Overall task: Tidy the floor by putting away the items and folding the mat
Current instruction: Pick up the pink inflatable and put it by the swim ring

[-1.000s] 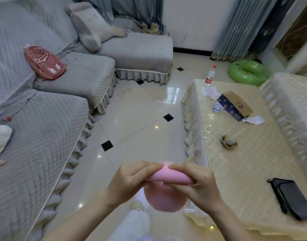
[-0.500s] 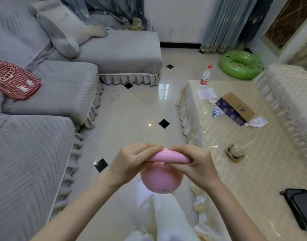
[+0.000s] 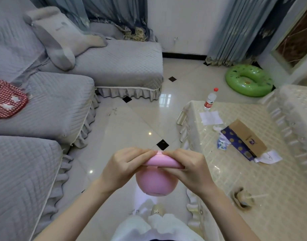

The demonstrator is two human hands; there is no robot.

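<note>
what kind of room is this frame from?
Most likely a home living room: a grey quilted sectional sofa with a cushion, a low table under a cream cloth, and curtains along the far wall. Both hands hold a pink mat.

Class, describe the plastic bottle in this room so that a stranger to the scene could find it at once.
Start at the low table with the cream cover on the right. At its far left corner stands the plastic bottle, just beyond a white paper sheet. It alone there stands upright, clear with a red cap and red label.
</note>
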